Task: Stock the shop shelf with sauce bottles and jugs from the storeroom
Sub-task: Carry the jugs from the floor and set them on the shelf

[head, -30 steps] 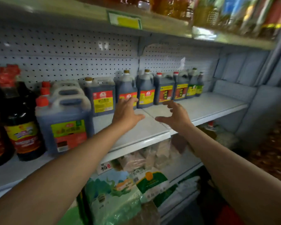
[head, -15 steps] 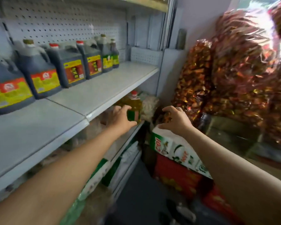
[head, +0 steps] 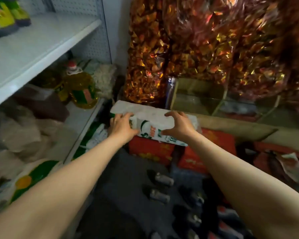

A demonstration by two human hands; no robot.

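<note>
A white carton (head: 150,116) with green and red print lies on top of red boxes (head: 150,150) on the floor, right of the shelf. My left hand (head: 122,125) grips its left end, fingers on top and thumb on the front face. My right hand (head: 179,125) grips the top edge further right, fingers curled over it. The white middle shelf (head: 41,47) runs along the upper left, with dark sauce jugs (head: 3,19) with yellow labels at its far end. Several dark bottles (head: 162,180) stand blurred on the floor below my arms.
A yellow oil jug (head: 81,88) with a red cap stands on the lower shelf beside plastic sacks (head: 21,131). Big bags of gold and red wrapped sweets (head: 205,45) hang over a glass case (head: 205,100). Green and white bags (head: 29,176) lean at the shelf's foot.
My view has swung right and down from the jug shelf to the floor stock. Both hands dropped from the shelf board and took hold of the white carton.
</note>
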